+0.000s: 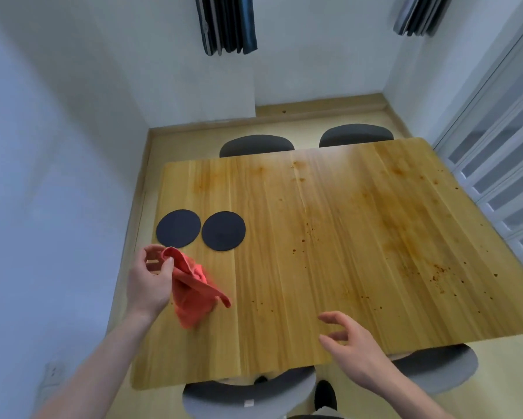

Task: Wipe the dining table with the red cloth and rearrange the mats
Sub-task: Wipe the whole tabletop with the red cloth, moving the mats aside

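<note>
My left hand [150, 281] pinches the top of a crumpled red cloth [195, 293], which hangs down to the wooden dining table [329, 237] near its left front part. Two round dark mats lie side by side at the table's left edge, just beyond the cloth: the left mat [178, 228] and the right mat [223, 231]. My right hand [352, 347] hovers over the front edge of the table with relaxed, slightly bent fingers, holding nothing. Brown stains and specks mark the table, most of them on the right half.
Two grey chairs [255, 145] stand at the far side of the table and two [248, 397] at the near side. A white wall runs close along the left. A glazed sliding door [502, 164] is on the right. Wooden floor [199, 140] surrounds the table.
</note>
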`<state>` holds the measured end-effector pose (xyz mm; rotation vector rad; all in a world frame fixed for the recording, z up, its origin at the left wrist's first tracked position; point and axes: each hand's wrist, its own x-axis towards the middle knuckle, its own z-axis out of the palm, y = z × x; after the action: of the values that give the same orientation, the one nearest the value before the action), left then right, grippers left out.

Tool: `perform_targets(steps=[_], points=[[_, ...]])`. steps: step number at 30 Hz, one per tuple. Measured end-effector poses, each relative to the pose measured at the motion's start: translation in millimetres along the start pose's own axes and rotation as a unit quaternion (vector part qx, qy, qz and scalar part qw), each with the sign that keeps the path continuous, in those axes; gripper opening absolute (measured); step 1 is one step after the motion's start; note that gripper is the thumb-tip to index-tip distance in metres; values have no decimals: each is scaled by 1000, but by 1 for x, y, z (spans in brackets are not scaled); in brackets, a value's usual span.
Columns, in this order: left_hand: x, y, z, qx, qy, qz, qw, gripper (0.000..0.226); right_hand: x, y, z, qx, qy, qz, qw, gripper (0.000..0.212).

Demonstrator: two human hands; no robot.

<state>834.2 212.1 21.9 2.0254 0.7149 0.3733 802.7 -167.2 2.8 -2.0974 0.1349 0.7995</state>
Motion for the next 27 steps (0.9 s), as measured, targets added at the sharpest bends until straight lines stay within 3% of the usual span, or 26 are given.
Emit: perform_targets(steps=[4, 9, 11, 14, 20, 27], points=[[-26, 27, -20, -32, -18, 31, 999, 25, -1, -5, 7, 6, -2, -12, 1000, 33], [-68, 8, 5, 33, -171, 34, 984, 19, -1, -6, 21, 12, -9, -20, 1000, 31], [-79, -17, 22, 96, -265, -4, 959, 17, 0, -2, 28, 7, -16, -21, 1000, 30], [-92, -58, 33, 176, -374, -42, 910, 33, 0, 5, 36, -10, -30, -17, 999, 33], [-102, -110, 9, 250, -357, -95, 895, 27, 12, 13, 57, -80, -67, -8, 994, 39], [-109, -149, -19, 293, -315, -169, 887, 46, 60, -17, 129, -242, -150, -98, 953, 61]])
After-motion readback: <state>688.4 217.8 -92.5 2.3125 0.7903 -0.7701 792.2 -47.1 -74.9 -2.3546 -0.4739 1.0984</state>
